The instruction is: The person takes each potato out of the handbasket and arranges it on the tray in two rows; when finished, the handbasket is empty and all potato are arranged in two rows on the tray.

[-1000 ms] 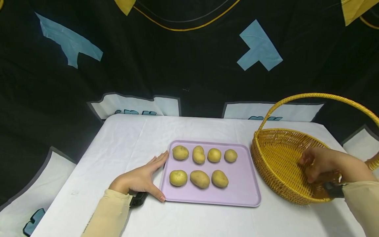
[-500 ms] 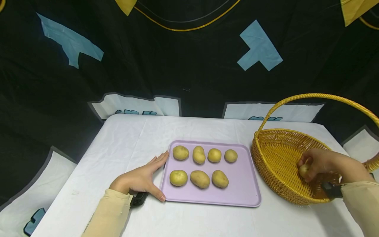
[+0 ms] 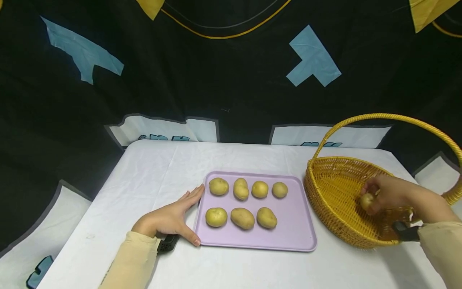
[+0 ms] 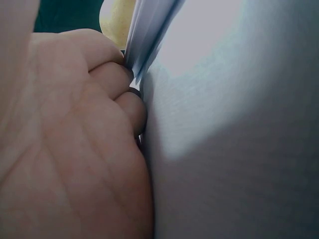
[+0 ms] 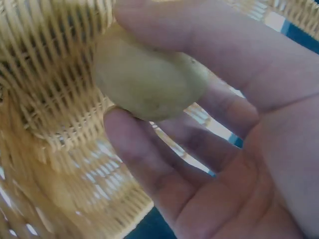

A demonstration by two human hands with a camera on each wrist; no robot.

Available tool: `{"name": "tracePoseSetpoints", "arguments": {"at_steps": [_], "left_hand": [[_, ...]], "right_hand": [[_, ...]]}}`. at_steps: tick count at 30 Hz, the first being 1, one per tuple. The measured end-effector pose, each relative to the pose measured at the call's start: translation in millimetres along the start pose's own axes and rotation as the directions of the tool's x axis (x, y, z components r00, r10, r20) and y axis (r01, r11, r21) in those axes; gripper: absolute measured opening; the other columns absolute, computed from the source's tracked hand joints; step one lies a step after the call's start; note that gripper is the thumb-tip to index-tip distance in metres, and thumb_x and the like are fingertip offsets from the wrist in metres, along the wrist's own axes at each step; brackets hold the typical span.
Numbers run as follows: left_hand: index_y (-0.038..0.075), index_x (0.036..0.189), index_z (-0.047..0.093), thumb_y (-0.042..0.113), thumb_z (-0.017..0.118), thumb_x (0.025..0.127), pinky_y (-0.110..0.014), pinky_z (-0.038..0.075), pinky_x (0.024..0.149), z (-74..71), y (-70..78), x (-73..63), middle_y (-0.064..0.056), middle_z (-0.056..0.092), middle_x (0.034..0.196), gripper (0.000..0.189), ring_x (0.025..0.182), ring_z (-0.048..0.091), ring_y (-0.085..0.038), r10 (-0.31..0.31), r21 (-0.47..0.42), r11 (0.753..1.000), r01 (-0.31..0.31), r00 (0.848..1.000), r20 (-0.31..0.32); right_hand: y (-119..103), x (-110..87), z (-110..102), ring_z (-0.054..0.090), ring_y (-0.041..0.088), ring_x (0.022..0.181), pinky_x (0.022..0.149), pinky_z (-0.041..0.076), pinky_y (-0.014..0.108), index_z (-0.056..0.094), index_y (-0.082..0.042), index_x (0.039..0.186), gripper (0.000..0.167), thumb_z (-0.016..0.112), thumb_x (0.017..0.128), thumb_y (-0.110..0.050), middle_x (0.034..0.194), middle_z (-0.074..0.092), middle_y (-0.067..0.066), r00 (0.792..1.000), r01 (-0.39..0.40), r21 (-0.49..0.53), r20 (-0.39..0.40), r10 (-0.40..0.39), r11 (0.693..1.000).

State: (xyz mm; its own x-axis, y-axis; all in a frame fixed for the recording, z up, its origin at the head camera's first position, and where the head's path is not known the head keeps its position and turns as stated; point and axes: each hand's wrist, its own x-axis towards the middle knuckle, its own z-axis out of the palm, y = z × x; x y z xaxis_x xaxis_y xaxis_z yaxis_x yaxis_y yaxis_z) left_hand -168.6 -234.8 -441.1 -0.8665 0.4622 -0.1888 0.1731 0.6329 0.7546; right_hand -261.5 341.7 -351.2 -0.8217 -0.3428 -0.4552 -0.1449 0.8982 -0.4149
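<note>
Inside the wicker basket (image 3: 330,200), my right hand (image 3: 391,196) pinches a small potato (image 5: 149,79) between thumb and fingers, as the right wrist view shows up close. My left hand (image 3: 171,216) lies spread at the left edge of the lilac tray (image 3: 294,237), thumb at its near corner and fingertips along its side. On the tray sit several potatoes in two rows: a far row with a round potato (image 3: 280,190) at its right end, and a near row ending in an oval potato (image 3: 266,218). In the left wrist view, my left palm (image 4: 75,134) rests beside the tray's rim.
A white cloth covers the table (image 3: 252,269). The basket's tall arched handle (image 3: 388,116) rises over the right side, above my right forearm. Behind the table hangs a black curtain (image 3: 216,80) with blue and yellow shapes.
The potato has come into sight in my right hand, which has risen slightly and shifted a little left within the basket. My left hand and the tray stay in place.
</note>
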Motion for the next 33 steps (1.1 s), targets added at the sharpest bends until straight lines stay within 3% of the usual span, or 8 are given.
{"name": "tracePoseSetpoints", "arguments": {"at_steps": [9, 12, 16, 22, 26, 30, 33], "left_hand": [[0.016, 0.163, 0.008, 0.045, 0.098, 0.051, -0.06, 0.001, 0.118, 0.7, -0.3, 0.9, -0.009, 0.001, 0.168, 0.147, 0.151, -0.006, -0.039, 0.007, 0.002, 1.0, -0.007, 1.0, -0.001], [0.017, 0.164, 0.008, 0.044, 0.099, 0.052, -0.061, 0.001, 0.118, 0.9, -0.5, 0.5, -0.008, 0.001, 0.168, 0.147, 0.151, -0.006, -0.039, 0.001, -0.011, 1.0, -0.001, 1.0, 0.002], [0.018, 0.164, 0.008, 0.044, 0.099, 0.051, -0.061, 0.0, 0.118, 1.2, -1.0, 0.4, -0.007, 0.002, 0.168, 0.147, 0.151, -0.006, -0.038, -0.008, -0.02, 1.0, 0.008, 1.0, 0.0], [0.019, 0.164, 0.009, 0.044, 0.099, 0.05, -0.06, 0.0, 0.118, 1.5, -0.7, 1.8, -0.007, 0.002, 0.168, 0.147, 0.151, -0.006, -0.038, 0.0, -0.028, 1.0, 0.0, 1.0, -0.003], [0.018, 0.164, 0.009, 0.044, 0.099, 0.05, -0.061, 0.0, 0.118, 1.1, -0.1, 0.9, -0.008, 0.002, 0.168, 0.147, 0.151, -0.006, -0.038, -0.005, -0.025, 1.0, 0.005, 1.0, -0.001], [0.017, 0.164, 0.009, 0.044, 0.099, 0.05, -0.062, 0.001, 0.117, 0.2, 0.4, -0.6, -0.01, 0.003, 0.168, 0.147, 0.151, -0.005, -0.04, -0.005, -0.007, 1.0, 0.005, 1.0, -0.006], [0.016, 0.163, 0.008, 0.045, 0.099, 0.051, -0.061, 0.002, 0.118, 0.4, 0.6, -0.3, -0.01, 0.002, 0.168, 0.147, 0.151, -0.005, -0.04, 0.004, -0.001, 1.0, -0.004, 1.0, -0.005]], "right_hand": [[-30, -8.3, 3, 0.055, 0.027, 0.091, 0.074, 0.05, 0.037, 0.064, 0.001, 0.113, 0.054, 0.09, 0.072, -0.022, 0.105, 0.06, 0.011, 0.985, 0.056, -0.036, -0.159, -0.061, 0.998], [-44, -11.8, 8, 0.058, 0.027, 0.091, 0.072, 0.052, 0.034, 0.065, 0.001, 0.115, 0.053, 0.089, 0.072, -0.02, 0.107, 0.062, 0.013, 0.961, 0.088, -0.033, -0.26, -0.093, 0.996], [-65, -17.9, 19, 0.061, 0.029, 0.093, 0.072, 0.052, 0.035, 0.067, -0.003, 0.115, 0.05, 0.089, 0.073, -0.02, 0.106, 0.066, 0.013, 0.912, 0.124, -0.017, -0.391, -0.121, 0.992], [-96, -26.3, 41, 0.064, 0.03, 0.096, 0.076, 0.055, 0.036, 0.068, -0.007, 0.116, 0.055, 0.093, 0.071, -0.028, 0.107, 0.067, 0.012, 0.846, 0.2, 0.037, -0.511, -0.154, 0.979], [-116, -22.5, 63, 0.067, 0.027, 0.095, 0.077, 0.058, 0.03, 0.068, -0.008, 0.112, 0.05, 0.093, 0.071, -0.019, 0.108, 0.067, 0.009, 0.803, 0.293, 0.097, -0.565, -0.19, 0.951], [-131, -12.3, 88, 0.066, 0.024, 0.095, 0.08, 0.059, 0.034, 0.069, -0.009, 0.109, 0.047, 0.093, 0.069, -0.01, 0.107, 0.067, 0.007, 0.782, 0.377, 0.161, -0.583, -0.22, 0.912], [-137, -4.0, 104, 0.065, 0.022, 0.091, 0.077, 0.06, 0.037, 0.069, -0.01, 0.107, 0.047, 0.094, 0.067, -0.008, 0.103, 0.067, 0.005, 0.792, 0.397, 0.197, -0.566, -0.227, 0.896]]}}
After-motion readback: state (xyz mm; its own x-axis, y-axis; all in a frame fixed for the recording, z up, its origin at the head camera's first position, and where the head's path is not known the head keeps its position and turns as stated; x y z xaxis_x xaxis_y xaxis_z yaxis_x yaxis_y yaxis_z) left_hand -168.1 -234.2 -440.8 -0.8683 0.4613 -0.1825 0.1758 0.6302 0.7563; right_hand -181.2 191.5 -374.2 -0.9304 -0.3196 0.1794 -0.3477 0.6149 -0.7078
